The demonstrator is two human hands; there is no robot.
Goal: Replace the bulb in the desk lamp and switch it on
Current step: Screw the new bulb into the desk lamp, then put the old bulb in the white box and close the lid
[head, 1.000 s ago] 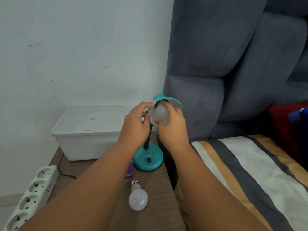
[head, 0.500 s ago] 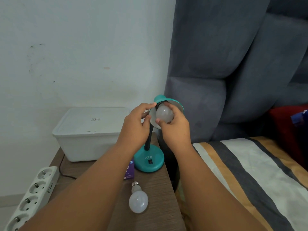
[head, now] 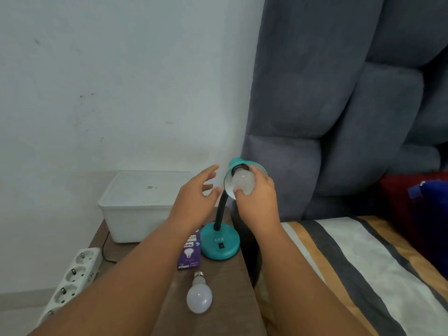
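1. Two big things fill the far side of the room: a pale wall (head: 109, 81) on the left and a grey padded headboard (head: 339, 105) on the right, with a striped bedcover (head: 351, 263) below it
2. A brown bedside table (head: 225, 299) stands between wall and bed, carrying a white lidded tub (head: 135, 209) at its far left
3. A white power strip (head: 75, 275) leans off the table's left edge
4. The teal desk lamp (head: 219, 243) sits at the table's right edge, its shade tipped toward us
5. The right hand (head: 259, 202) has its fingers closed round the bulb in the shade (head: 243, 181)
6. The left hand (head: 194, 200) hangs just left of the shade, fingers spread, touching nothing
7. A purple bulb box (head: 190, 251) lies beside the lamp base
8. A spare bulb (head: 199, 297) lies loose nearer us
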